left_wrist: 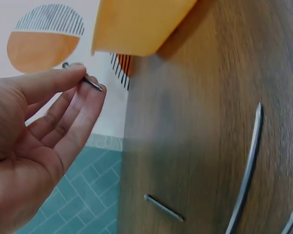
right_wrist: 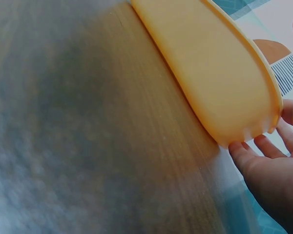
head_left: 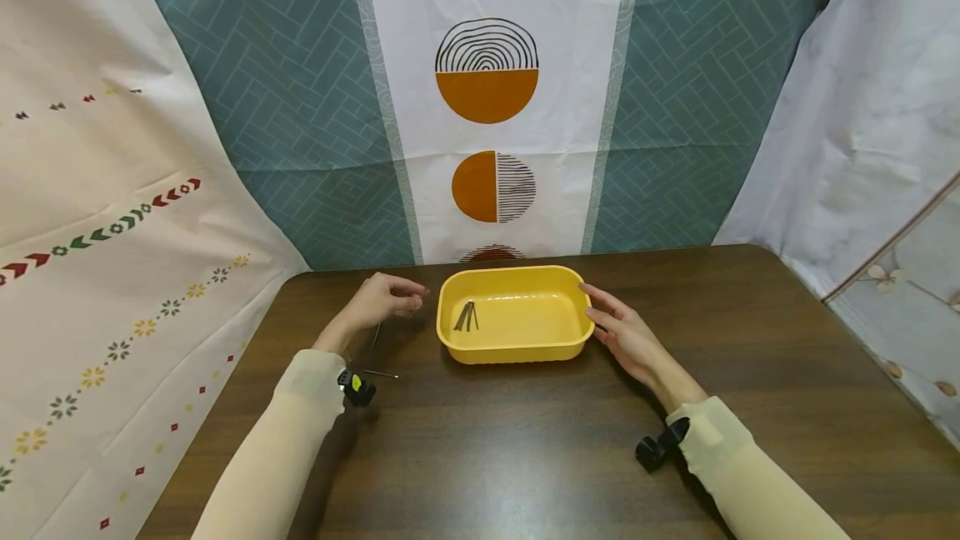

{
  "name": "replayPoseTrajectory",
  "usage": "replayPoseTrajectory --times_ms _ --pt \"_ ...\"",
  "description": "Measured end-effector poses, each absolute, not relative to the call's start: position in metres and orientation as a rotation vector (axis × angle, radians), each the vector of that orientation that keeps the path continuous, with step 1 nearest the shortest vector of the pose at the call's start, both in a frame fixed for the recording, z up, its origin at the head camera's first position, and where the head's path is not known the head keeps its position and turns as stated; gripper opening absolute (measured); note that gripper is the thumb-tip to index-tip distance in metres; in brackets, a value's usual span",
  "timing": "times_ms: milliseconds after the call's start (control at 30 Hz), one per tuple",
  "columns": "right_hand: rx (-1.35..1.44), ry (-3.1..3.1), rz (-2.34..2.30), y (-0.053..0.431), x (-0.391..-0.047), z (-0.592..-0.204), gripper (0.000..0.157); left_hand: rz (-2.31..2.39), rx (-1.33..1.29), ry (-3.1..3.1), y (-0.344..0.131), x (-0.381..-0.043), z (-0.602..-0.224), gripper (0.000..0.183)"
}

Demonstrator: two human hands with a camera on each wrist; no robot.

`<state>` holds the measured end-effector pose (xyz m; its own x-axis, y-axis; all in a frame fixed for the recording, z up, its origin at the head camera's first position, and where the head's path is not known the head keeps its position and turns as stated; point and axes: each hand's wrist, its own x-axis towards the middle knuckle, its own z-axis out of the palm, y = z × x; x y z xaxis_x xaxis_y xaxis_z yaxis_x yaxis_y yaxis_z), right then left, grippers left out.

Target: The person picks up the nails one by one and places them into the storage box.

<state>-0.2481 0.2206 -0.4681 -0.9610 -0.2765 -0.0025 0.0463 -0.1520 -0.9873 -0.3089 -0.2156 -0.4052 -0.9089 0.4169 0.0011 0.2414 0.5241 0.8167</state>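
My left hand [head_left: 385, 298] is raised just left of the yellow tray [head_left: 525, 354], pinching a small nail [left_wrist: 94, 84] between thumb and fingertips. In the left wrist view its pointed end sticks out past the fingers. My right hand [head_left: 626, 336] touches the tray's right end from outside, fingers extended against the wall and rim. Several dark nails [head_left: 466, 317] lie together in the left part of the tray. Below my left hand, loose nails lie on the table: a short nail [left_wrist: 164, 208], a long nail [left_wrist: 247, 168] and another nail [left_wrist: 292, 219] cut by the frame's edge.
The brown wooden table [head_left: 480, 448] stretches around the tray and toward me. A patterned cloth [head_left: 300, 107] hangs behind its far edge. Light cloths hang at the left and right sides. A small black camera [head_left: 358, 388] sits on my left wrist, another camera [head_left: 652, 450] on my right.
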Motion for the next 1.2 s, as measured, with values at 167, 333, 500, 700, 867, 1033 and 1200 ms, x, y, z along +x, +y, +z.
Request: replayPoseTrajectory --times_ms 167,333,500,700,867,1033,1200 --pt "-0.261 1.890 -2.219 0.221 -0.248 -0.468 0.059 1.413 0.493 2.573 -0.205 -0.307 -0.400 0.034" --pt "-0.265 1.881 -2.227 0.221 -0.250 -0.468 0.059 1.430 0.435 2.638 -0.194 -0.306 -0.392 0.032" --pt "-0.271 1.873 -2.233 0.221 -0.250 -0.469 0.058 1.486 0.410 2.655 -0.183 -0.305 -0.387 0.031" --pt "-0.263 1.887 -2.219 0.221 -0.249 -0.469 0.058 1.479 0.455 2.717 -0.167 -0.301 -0.384 0.029" --pt "-0.274 1.878 -2.227 0.221 -0.249 -0.468 0.059 1.563 0.485 2.650 -0.152 -0.297 -0.379 0.029" --pt "-0.268 1.875 -2.220 0.222 -0.250 -0.468 0.058 1.630 0.391 2.594 -0.143 -0.295 -0.374 0.029" --pt "-0.267 1.868 -2.216 0.222 -0.250 -0.466 0.059 1.702 0.277 2.530 -0.139 -0.297 -0.375 0.031"
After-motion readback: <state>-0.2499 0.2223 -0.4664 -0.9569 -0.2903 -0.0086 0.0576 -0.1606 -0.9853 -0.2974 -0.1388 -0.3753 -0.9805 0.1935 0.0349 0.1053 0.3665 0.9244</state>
